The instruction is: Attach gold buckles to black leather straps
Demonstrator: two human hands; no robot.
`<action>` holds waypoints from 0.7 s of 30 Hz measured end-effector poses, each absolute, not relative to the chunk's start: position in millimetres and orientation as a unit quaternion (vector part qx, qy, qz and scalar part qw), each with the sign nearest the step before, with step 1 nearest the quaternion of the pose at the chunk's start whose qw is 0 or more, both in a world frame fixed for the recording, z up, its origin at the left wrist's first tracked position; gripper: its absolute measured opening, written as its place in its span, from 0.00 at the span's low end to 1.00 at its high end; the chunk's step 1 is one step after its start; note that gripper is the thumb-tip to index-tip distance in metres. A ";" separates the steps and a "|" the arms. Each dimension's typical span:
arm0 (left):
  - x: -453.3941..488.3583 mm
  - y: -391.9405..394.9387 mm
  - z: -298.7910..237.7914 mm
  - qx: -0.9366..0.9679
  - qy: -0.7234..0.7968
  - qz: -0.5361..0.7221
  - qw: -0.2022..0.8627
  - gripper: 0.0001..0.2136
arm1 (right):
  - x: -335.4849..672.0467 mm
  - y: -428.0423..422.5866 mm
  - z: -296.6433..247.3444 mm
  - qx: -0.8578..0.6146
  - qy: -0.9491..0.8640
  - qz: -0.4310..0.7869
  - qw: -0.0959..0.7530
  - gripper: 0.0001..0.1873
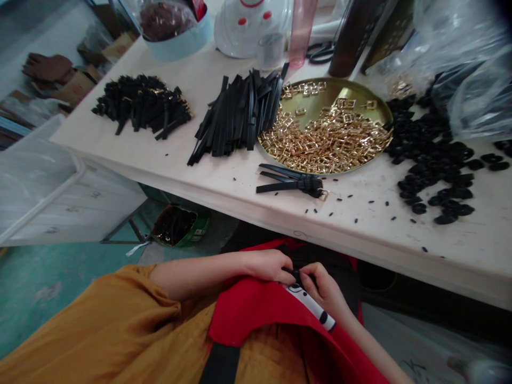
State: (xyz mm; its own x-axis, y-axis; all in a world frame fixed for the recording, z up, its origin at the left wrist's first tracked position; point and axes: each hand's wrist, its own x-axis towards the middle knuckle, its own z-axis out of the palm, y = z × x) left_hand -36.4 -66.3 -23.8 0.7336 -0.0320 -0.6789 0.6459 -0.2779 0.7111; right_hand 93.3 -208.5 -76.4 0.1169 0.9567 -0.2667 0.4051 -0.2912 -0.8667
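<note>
So, I'm standing here watching someone in a red apron point(256, 306) fiddling with a small black piece point(295, 274), just below the middle of the frame. The left hand point(269, 265) is pinching it, fingers closed on it, and the right hand point(323, 288) looks to be clamping its thumb and fingers on the other end. So the piece is sitting right between them, touching both, neither hand really being nearer. Its long axis seems to be running across the frame, but the fingers are hiding most of it, so don't quote me.

Containers: up on the worktop point(180, 154), right of upper centre, a round gold tray point(326, 101) is holding loads of gold buckles point(328, 141). A pale blue tub point(178, 49), upper left, is carrying bagged brown stuff point(166, 20). Below the worktop, left of centre, an open green bag point(197, 234) is holding dark bits point(175, 224) I'm not making out.
</note>
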 end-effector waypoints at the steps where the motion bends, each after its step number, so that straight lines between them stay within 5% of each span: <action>1: -37.0 -65.2 -23.6 0.736 0.203 -0.299 0.573 0.09 | 94.2 -208.8 -76.0 -0.675 -0.511 0.431 0.314 0.06; 21: -34.4 -70.4 -16.2 0.852 0.168 -0.279 0.410 0.13 | 102.8 -207.7 -70.2 -0.660 -0.546 0.455 0.241 0.12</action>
State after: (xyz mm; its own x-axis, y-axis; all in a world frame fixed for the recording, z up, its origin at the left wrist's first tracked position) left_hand -34.4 -70.4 -16.2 0.7879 0.0563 -0.6132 0.5146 -0.6072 0.6055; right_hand 102.8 -207.7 -70.2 -0.0112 0.9411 -0.3380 0.5019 -0.2871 -0.8159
